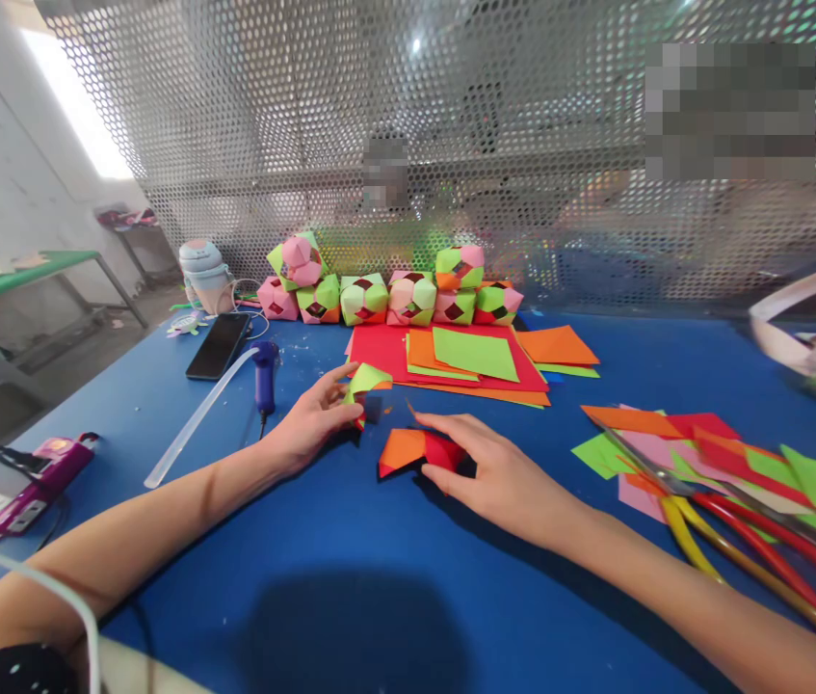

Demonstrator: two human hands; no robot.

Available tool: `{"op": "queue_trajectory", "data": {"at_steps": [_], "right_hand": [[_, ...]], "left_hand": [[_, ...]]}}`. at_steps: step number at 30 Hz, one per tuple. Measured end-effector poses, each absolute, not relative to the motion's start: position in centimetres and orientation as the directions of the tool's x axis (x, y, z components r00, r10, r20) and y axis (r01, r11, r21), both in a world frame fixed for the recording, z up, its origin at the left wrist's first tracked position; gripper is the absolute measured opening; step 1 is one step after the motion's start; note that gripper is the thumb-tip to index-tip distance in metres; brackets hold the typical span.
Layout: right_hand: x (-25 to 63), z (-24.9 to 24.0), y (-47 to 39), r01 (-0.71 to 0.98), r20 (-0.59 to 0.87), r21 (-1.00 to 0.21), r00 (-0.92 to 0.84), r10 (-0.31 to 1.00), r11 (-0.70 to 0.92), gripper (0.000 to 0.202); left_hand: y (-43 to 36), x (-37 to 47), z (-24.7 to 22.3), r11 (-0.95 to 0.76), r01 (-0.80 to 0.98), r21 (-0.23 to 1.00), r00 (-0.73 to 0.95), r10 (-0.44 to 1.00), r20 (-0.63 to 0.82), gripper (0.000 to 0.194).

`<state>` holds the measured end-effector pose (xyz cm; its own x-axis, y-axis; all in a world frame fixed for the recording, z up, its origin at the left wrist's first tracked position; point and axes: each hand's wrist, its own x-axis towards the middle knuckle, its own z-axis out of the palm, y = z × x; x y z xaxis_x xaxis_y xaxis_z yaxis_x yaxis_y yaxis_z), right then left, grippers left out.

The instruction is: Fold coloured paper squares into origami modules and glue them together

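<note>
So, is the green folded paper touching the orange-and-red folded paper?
Apart. The head view shows blue tabletop between the green folded paper in the left hand and the orange-and-red folded paper.

- There it was: my left hand pinched a folded green paper piece between thumb and fingers!
- Beside it, I had the right hand curled round the red end of an orange-and-red folded piece, low over the blue table.
- Behind both, I saw stacked coloured sheets and paper balls.
- Left: glue gun, near a phone.
- Right: scissors across loose paper pieces.
</note>
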<state>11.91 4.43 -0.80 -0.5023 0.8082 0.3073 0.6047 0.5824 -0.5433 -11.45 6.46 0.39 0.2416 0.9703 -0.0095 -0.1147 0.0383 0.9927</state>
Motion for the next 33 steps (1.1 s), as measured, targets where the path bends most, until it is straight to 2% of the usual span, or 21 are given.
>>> {"op": "queue_trajectory", "data": {"at_steps": [6, 10, 15, 21, 25, 30, 33], "right_hand": [[12.0, -0.2, 4.0, 0.593, 0.277, -0.509, -0.573, 0.771, 0.624, 0.046], [12.6, 0.3, 4.2, 0.605, 0.226, -0.638, -0.445, 0.867, 0.476, 0.047], [13.2, 0.3, 5.1, 0.508, 0.127, -0.825, -0.26, 0.957, 0.247, 0.054], [12.8, -0.1, 5.2, 0.423, 0.126, -0.886, -0.172, 0.977, 0.189, 0.058], [12.6, -0.2, 4.7, 0.51, 0.236, -0.802, -0.206, 0.95, 0.31, 0.054], [12.7, -0.4, 4.4, 0.6, 0.488, -0.569, -0.304, 0.818, 0.562, 0.049], [12.7, -0.5, 4.3, 0.621, 0.584, -0.457, -0.33, 0.742, 0.636, 0.048]], "left_hand": [[5.4, -10.9, 0.5, -0.132, 0.011, 0.991, 0.292, 0.948, 0.123, 0.066], [4.4, -10.6, 1.0, -0.176, 0.108, 0.978, 0.245, 0.959, 0.145, 0.069], [3.3, -10.4, 1.5, -0.17, 0.271, 0.948, 0.168, 0.977, 0.127, 0.068], [2.6, -9.9, 1.5, -0.178, 0.468, 0.866, 0.113, 0.983, 0.141, 0.065], [2.3, -9.4, 1.5, -0.173, 0.523, 0.835, 0.096, 0.985, 0.144, 0.065], [1.9, -9.1, 1.4, -0.166, 0.534, 0.829, 0.09, 0.986, 0.14, 0.065], [1.8, -9.0, 1.3, -0.17, 0.525, 0.834, 0.075, 0.985, 0.154, 0.065]]}}
